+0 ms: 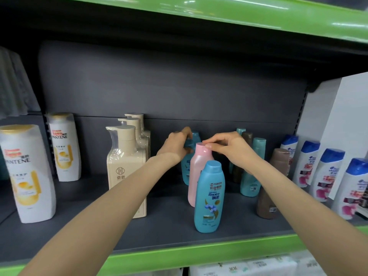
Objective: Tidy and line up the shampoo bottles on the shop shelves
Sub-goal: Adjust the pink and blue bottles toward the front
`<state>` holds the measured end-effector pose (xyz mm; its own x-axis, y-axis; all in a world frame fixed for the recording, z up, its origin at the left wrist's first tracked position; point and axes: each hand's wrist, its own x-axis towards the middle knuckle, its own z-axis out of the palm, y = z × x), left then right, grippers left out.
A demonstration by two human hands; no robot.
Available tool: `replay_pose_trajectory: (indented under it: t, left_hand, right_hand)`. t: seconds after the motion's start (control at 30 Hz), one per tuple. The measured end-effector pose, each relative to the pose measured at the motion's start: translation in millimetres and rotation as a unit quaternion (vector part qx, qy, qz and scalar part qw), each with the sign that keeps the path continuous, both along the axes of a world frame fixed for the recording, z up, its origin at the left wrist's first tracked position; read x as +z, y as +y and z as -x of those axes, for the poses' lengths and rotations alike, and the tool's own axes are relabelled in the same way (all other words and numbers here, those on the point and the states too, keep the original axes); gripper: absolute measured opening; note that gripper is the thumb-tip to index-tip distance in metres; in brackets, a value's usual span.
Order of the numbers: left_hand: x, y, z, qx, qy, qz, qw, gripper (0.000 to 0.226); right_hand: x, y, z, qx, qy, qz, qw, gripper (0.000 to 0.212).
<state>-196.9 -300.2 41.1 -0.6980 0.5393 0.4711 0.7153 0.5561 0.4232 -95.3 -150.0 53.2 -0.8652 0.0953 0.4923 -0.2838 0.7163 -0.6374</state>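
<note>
A blue Rejoice bottle (pixel 210 198) stands upright at the front middle of the dark shelf (pixel 159 222). Right behind it stands a pink bottle (pixel 196 172); my right hand (pixel 229 148) pinches its cap from above. My left hand (pixel 178 145) grips the cap of a teal bottle (pixel 186 170) further back, whose body is partly hidden by the pink one. More teal bottles (pixel 252 182) and brown bottles (pixel 266 204) stand to the right, unevenly spaced.
Three cream pump bottles (pixel 127 168) form a row on the left, with white Pantene bottles (pixel 29 176) beyond them. White blue-capped bottles (pixel 326 176) line the right end. A green shelf edge (pixel 179 255) runs in front, another shelf overhead.
</note>
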Motion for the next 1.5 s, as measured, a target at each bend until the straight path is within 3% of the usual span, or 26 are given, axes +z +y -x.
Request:
replay_pose_trajectory:
  t: [0.13, 0.3, 0.53, 0.67, 0.87, 0.97, 1.2, 1.5]
  left_hand:
    - [8, -4, -9, 0.014, 0.014, -0.013, 1.0, 0.04]
    - [31, -25, -27, 0.045, 0.071, -0.098, 0.992, 0.038]
    - [51, -74, -61, 0.028, 0.147, -0.213, 0.966, 0.032]
    - [52, -108, -75, -0.008, 0.134, -0.289, 0.948, 0.031]
    - [37, -157, -81, -0.08, 0.044, -0.394, 0.915, 0.027]
    - [32, -174, -82, -0.088, -0.009, -0.403, 0.911, 0.031]
    - [25, -197, -83, -0.127, -0.093, -0.321, 0.934, 0.028]
    - [18, -215, -89, -0.165, -0.048, -0.361, 0.917, 0.036]
  right_hand:
    - [4, -5, -2, -0.016, -0.005, -0.007, 1.0, 0.015]
    - [12, -14, -4, -0.04, -0.021, -0.056, 0.997, 0.016]
    - [31, -52, -14, -0.041, 0.008, -0.057, 0.998, 0.039]
    - [37, -77, -20, -0.033, 0.0, -0.084, 0.996, 0.052]
    - [38, -106, -36, -0.017, 0.028, -0.071, 0.997, 0.035]
    - [32, -116, -43, -0.094, 0.118, -0.144, 0.978, 0.038]
    - [15, -127, -63, -0.2, 0.3, -0.245, 0.9, 0.04]
    - [15, -125, -73, -0.154, 0.342, -0.252, 0.892, 0.053]
